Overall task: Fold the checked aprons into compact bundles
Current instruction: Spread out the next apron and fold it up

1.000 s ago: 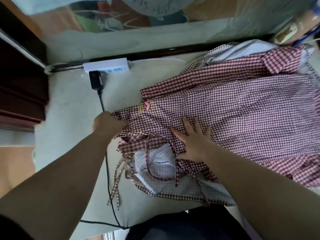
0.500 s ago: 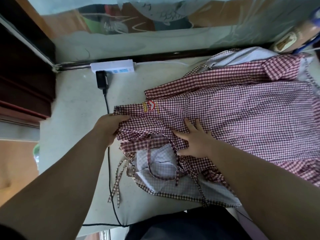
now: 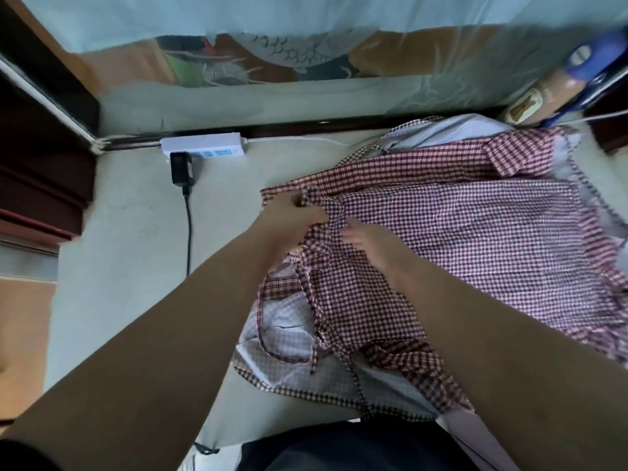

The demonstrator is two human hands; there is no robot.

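Observation:
A red-and-white checked apron (image 3: 469, 239) lies spread over the pale table (image 3: 136, 253), its pale lining (image 3: 282, 321) and thin ties (image 3: 302, 290) showing at the near left. My left hand (image 3: 289, 215) grips the apron's left edge and has it folded over to the right. Just right of it, my right hand (image 3: 370, 239) rests on the cloth with fingers spread flat. More checked and pale cloth (image 3: 438, 130) is bunched at the far side, under the top apron.
A white power strip (image 3: 204, 144) with a black adapter (image 3: 181, 168) lies along the back edge; its black cable (image 3: 188, 232) runs toward me left of the apron. A blue-capped bottle (image 3: 557, 86) stands at the far right. Dark furniture (image 3: 37, 164) borders the left.
My left hand has carried the apron's left edge rightward, folding it over and hiding the small logo. My right hand stayed pressed on the cloth. The camera moved closer.

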